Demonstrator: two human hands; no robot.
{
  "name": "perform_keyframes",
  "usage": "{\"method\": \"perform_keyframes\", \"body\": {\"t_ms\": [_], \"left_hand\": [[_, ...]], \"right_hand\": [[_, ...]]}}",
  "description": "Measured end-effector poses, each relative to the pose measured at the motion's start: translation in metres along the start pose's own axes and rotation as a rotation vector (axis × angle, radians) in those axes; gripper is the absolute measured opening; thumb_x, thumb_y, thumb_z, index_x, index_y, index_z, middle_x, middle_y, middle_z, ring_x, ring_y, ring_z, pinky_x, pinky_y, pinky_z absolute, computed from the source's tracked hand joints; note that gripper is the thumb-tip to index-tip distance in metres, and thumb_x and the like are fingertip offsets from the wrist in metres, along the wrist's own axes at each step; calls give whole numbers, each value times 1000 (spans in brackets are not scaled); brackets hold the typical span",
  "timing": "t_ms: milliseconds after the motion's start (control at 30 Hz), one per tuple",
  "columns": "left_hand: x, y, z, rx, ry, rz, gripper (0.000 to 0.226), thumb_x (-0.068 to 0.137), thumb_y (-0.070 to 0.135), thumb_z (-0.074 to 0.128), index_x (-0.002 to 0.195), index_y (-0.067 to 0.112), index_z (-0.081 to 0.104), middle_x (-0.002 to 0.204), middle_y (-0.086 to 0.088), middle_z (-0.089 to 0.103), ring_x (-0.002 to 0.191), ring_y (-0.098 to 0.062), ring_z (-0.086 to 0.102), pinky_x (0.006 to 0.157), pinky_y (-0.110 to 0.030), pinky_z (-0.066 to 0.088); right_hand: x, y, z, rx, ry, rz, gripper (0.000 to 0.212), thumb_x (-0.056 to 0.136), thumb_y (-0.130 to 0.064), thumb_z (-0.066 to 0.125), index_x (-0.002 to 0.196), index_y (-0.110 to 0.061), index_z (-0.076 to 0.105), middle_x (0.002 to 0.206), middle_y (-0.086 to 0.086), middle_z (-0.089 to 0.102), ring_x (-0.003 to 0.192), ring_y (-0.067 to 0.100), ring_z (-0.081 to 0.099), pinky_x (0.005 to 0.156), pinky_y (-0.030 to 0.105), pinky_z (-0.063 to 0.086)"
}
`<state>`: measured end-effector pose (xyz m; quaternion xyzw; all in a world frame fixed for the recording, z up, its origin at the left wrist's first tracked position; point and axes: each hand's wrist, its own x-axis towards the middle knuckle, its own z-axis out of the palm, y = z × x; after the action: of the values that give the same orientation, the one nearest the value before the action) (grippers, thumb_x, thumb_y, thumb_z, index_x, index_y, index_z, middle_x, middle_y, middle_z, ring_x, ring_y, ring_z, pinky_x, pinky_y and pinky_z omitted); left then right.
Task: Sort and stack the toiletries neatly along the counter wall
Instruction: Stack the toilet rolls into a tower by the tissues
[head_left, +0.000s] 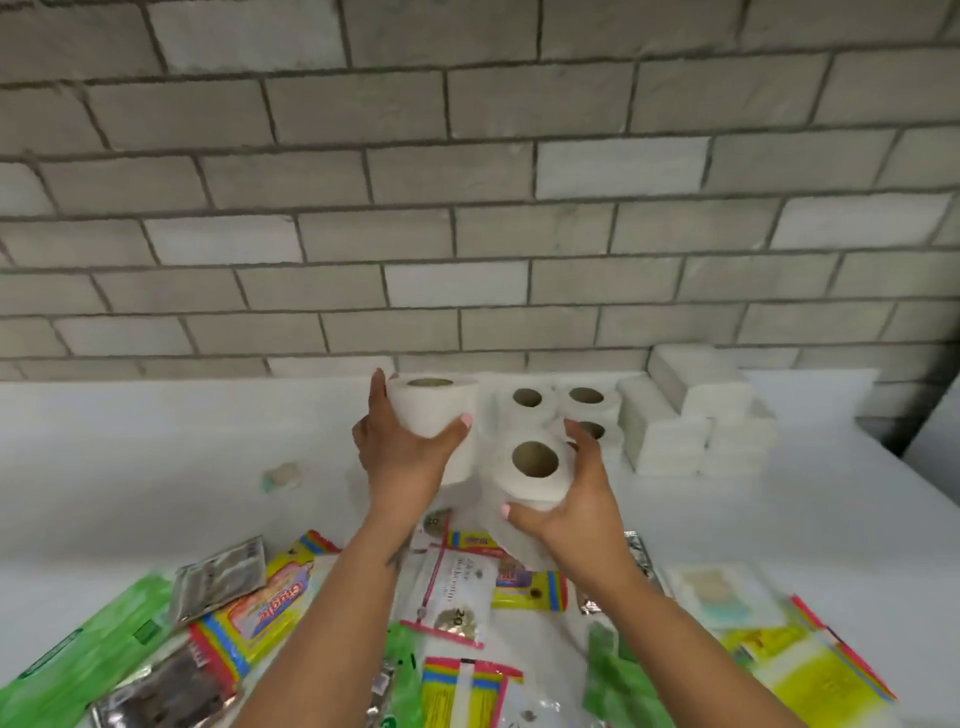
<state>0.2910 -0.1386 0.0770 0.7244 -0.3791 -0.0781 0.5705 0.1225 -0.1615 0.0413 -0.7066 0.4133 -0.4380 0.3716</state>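
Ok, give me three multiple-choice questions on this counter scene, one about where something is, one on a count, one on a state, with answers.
1. Where are the folded white napkin stacks?
A. Right of the rolls by the brick wall
B. At the near counter edge
C. Under the green packet

2. How many toilet rolls are held in the hands?
A. None
B. One
C. Two

3. How does the roll in the left hand stand?
A. Upright, core hole facing up
B. Crushed flat
C. Unrolled across the counter

Answers: 1 A, the stacks sit at the wall, right of the rolls. 2 C, the left hand grips one roll and the right hand another. 3 A, its core opening shows on top.
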Motion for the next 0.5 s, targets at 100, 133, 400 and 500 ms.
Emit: {"method": "perform_keyframes", "body": {"t_ms": [100,133,400,500], "left_hand": [[3,-16,30,-67,-58,-15,99,68,33,80,146,23,21,141,4,42,132,-22,31,98,-25,29],[4,-22,40,-78,-73,-22,99,66,31,81,146,23,22,140,4,45,131,-22,35,99,-26,32],[-4,-47,92,-168,-169,-47,106,60,9,86,146,16,23,119,10,53,111,-6,49,95,-21,37],[-7,-57,102,-192,-193,-58,109,60,8,86,146,19,20,121,11,51,111,-4,47,93,-19,36]], "right_hand": [[12,6,-21,18,58,15,103,52,-31,84,139,-30,28,136,-10,43,120,6,47,93,21,42],[16,7,-28,26,72,15,99,55,-26,86,136,-34,29,133,-12,44,116,2,48,90,16,42],[54,21,-59,14,116,52,102,57,-23,88,138,-33,27,135,-14,42,119,5,46,97,27,44],[67,26,-61,4,133,45,102,56,-25,88,138,-34,27,136,-9,44,121,12,48,99,36,46]]}}
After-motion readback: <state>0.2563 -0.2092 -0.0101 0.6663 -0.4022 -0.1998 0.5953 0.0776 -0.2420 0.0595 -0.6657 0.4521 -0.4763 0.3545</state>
